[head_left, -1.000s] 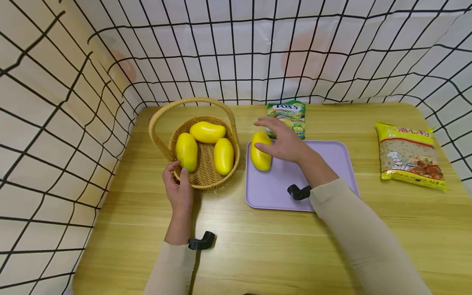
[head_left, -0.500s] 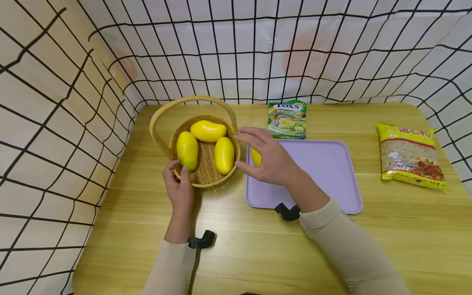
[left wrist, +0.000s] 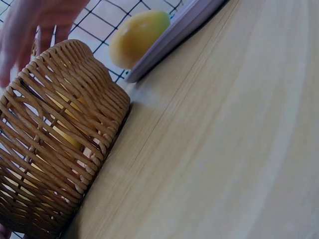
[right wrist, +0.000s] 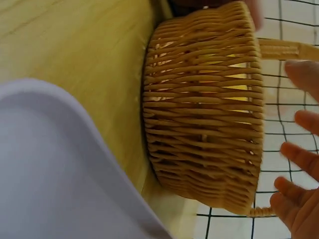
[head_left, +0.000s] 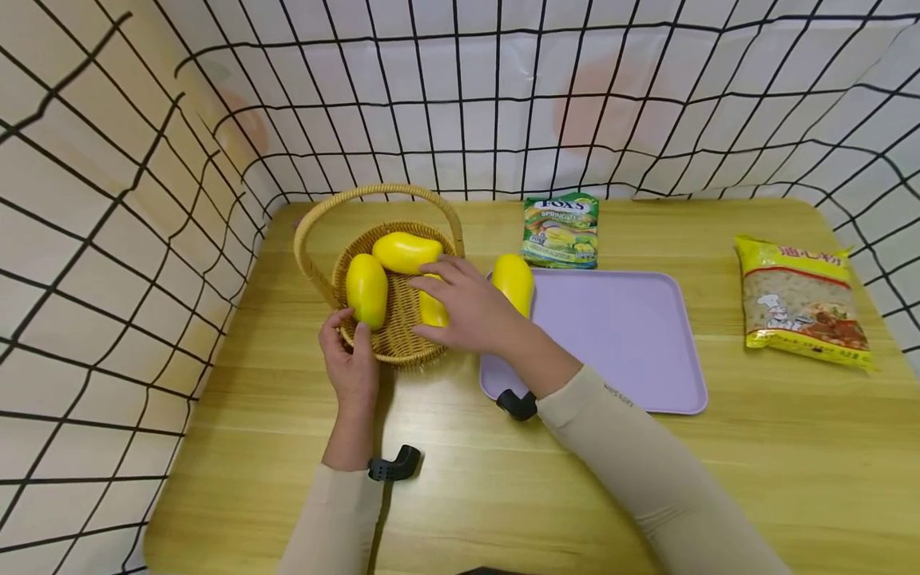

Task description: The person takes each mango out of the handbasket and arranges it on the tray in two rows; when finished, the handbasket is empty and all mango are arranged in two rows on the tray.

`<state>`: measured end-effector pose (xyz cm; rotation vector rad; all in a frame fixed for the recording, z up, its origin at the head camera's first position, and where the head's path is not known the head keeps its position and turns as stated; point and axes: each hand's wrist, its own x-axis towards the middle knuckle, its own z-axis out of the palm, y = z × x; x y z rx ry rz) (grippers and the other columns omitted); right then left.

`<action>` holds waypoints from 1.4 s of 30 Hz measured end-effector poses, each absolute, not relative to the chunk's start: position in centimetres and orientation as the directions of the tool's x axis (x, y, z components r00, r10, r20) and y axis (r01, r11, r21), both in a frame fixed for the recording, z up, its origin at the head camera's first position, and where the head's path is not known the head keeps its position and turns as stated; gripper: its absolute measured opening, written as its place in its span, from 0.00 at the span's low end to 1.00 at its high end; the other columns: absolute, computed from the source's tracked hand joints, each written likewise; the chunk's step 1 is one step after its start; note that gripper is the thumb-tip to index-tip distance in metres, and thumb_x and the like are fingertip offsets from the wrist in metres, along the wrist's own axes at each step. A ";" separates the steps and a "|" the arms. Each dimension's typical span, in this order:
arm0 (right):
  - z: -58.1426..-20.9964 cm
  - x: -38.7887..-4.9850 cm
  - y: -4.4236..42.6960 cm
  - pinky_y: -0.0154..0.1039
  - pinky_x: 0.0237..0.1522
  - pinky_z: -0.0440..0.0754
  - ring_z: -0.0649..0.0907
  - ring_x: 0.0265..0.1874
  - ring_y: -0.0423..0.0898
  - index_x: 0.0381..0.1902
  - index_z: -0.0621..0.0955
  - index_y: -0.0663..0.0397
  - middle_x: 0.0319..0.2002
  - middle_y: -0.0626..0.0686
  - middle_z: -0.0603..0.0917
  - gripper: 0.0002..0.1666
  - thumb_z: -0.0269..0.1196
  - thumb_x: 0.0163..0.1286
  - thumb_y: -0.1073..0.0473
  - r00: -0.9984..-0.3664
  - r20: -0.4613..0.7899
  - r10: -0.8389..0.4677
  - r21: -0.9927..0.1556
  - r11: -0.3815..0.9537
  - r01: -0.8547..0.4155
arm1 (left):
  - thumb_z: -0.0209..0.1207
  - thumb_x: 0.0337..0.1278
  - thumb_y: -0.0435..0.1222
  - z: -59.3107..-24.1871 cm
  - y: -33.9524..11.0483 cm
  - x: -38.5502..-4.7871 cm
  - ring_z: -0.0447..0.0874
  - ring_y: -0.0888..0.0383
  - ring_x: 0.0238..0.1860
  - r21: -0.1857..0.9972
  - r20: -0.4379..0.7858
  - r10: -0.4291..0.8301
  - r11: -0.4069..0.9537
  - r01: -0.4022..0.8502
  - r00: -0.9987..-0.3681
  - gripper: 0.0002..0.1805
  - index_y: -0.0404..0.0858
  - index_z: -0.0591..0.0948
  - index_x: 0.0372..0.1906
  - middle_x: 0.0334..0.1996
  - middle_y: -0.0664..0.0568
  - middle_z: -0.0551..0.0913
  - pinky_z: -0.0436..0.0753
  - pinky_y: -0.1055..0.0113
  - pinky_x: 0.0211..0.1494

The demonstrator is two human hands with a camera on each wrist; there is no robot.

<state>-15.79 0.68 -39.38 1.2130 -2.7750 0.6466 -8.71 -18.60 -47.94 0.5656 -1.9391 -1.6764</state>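
My left hand (head_left: 350, 363) holds the near left rim of a wicker basket (head_left: 402, 351) with a tall arched handle. Inside lie three yellow mangoes: one on the left (head_left: 366, 291), another at the back (head_left: 406, 252) and a third on the right (head_left: 433, 303), partly covered by my right hand (head_left: 474, 311). That hand hovers over the basket's right rim, fingers spread and slightly bent; in the right wrist view its fingertips (right wrist: 294, 152) are above the rim. A further mango (head_left: 513, 279) lies on the left end of a lilac tray (head_left: 611, 335), partly behind the right hand.
A green candy bag (head_left: 561, 231) lies behind the tray. On the right is a yellow bag of dry food (head_left: 803, 303). Black wire mesh (head_left: 496, 104) encloses the wooden table (head_left: 460, 487) at the back and sides.
My right hand has moved left from above the tray's mango to over the basket's right mango, carrying nothing. The left hand has stayed at the basket rim.
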 end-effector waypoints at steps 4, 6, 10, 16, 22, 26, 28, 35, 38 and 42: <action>-39.6 -16.5 -0.8 0.55 0.75 0.66 0.64 0.76 0.61 0.71 0.75 0.43 0.72 0.55 0.73 0.41 0.67 0.65 0.34 -0.693 0.112 -0.712 -0.243 0.657 -0.714 | 0.54 0.67 0.36 -48.0 -18.7 -8.8 0.67 0.60 0.45 0.990 0.102 -0.621 0.143 0.016 -0.777 0.17 0.38 0.76 0.58 0.61 0.53 0.71 0.67 0.70 0.45; -39.8 -16.7 -1.4 0.56 0.75 0.65 0.62 0.77 0.61 0.72 0.73 0.41 0.73 0.54 0.71 0.43 0.67 0.64 0.33 -0.698 0.068 -0.713 -0.204 0.675 -0.709 | 0.54 0.67 0.35 -48.0 -18.7 -8.8 0.67 0.60 0.46 0.989 0.104 -0.626 0.145 0.015 -0.773 0.17 0.38 0.76 0.59 0.61 0.52 0.72 0.67 0.71 0.45; -40.0 -16.9 -2.1 0.58 0.77 0.62 0.58 0.79 0.62 0.74 0.70 0.38 0.76 0.52 0.67 0.46 0.68 0.62 0.32 -0.725 -0.014 -0.689 -0.174 0.715 -0.677 | 0.55 0.67 0.34 -48.0 -18.6 -8.8 0.67 0.62 0.42 0.987 0.112 -0.625 0.160 0.013 -0.773 0.17 0.37 0.76 0.59 0.61 0.51 0.72 0.67 0.72 0.44; -40.4 -17.1 -2.3 0.58 0.77 0.61 0.54 0.80 0.62 0.76 0.68 0.36 0.78 0.52 0.63 0.47 0.69 0.62 0.33 -0.751 -0.064 -0.657 -0.180 0.748 -0.639 | 0.54 0.67 0.33 -47.8 -18.5 -8.8 0.65 0.62 0.41 0.987 0.101 -0.624 0.161 -0.001 -0.775 0.17 0.37 0.76 0.59 0.61 0.50 0.72 0.65 0.72 0.42; -40.6 -17.2 -2.3 0.56 0.78 0.60 0.57 0.79 0.63 0.76 0.68 0.37 0.78 0.53 0.63 0.48 0.69 0.62 0.33 -0.754 -0.057 -0.654 -0.187 0.749 -0.635 | 0.55 0.67 0.34 -48.0 -18.6 -8.8 0.67 0.61 0.45 0.989 0.100 -0.622 0.150 0.007 -0.776 0.17 0.39 0.77 0.59 0.62 0.51 0.72 0.67 0.71 0.45; -40.8 -17.4 -2.3 0.55 0.78 0.59 0.59 0.79 0.63 0.76 0.68 0.38 0.78 0.54 0.63 0.48 0.68 0.62 0.32 -0.750 -0.051 -0.660 -0.203 0.742 -0.639 | 0.55 0.67 0.33 -48.0 -18.5 -8.9 0.66 0.60 0.46 0.989 0.090 -0.628 0.147 -0.004 -0.773 0.18 0.38 0.76 0.60 0.63 0.49 0.71 0.66 0.71 0.46; -41.0 -17.4 -2.2 0.56 0.78 0.60 0.59 0.79 0.62 0.76 0.68 0.38 0.79 0.54 0.63 0.48 0.69 0.62 0.33 -0.747 -0.046 -0.663 -0.229 0.735 -0.638 | 0.55 0.67 0.32 -47.9 -18.4 -9.0 0.66 0.60 0.47 0.990 0.085 -0.630 0.141 -0.006 -0.772 0.18 0.36 0.76 0.60 0.63 0.47 0.71 0.65 0.72 0.46; -41.3 -17.5 -2.0 0.59 0.73 0.68 0.62 0.78 0.57 0.76 0.68 0.37 0.79 0.53 0.61 0.48 0.70 0.61 0.34 -0.724 -0.017 -0.690 -0.299 0.694 -0.655 | 0.52 0.66 0.29 -45.6 -17.5 -8.3 0.65 0.58 0.48 0.992 0.077 -0.621 0.128 -0.003 -0.780 0.19 0.29 0.74 0.60 0.62 0.40 0.70 0.64 0.72 0.48; -41.3 -17.5 -1.9 0.58 0.73 0.68 0.63 0.78 0.58 0.76 0.68 0.38 0.80 0.53 0.61 0.49 0.69 0.61 0.32 -0.717 -0.011 -0.697 -0.308 0.684 -0.661 | 0.52 0.66 0.30 -44.4 -17.0 -7.9 0.65 0.59 0.48 0.991 0.083 -0.619 0.134 -0.001 -0.781 0.19 0.29 0.74 0.59 0.62 0.41 0.70 0.64 0.72 0.48; -41.3 -17.5 -1.9 0.58 0.73 0.67 0.64 0.77 0.58 0.77 0.68 0.39 0.80 0.54 0.62 0.52 0.70 0.59 0.30 -0.711 -0.009 -0.703 -0.317 0.677 -0.664 | 0.52 0.66 0.30 -44.2 -16.9 -7.8 0.65 0.60 0.47 0.991 0.081 -0.621 0.133 -0.003 -0.780 0.19 0.29 0.74 0.59 0.62 0.42 0.71 0.65 0.72 0.48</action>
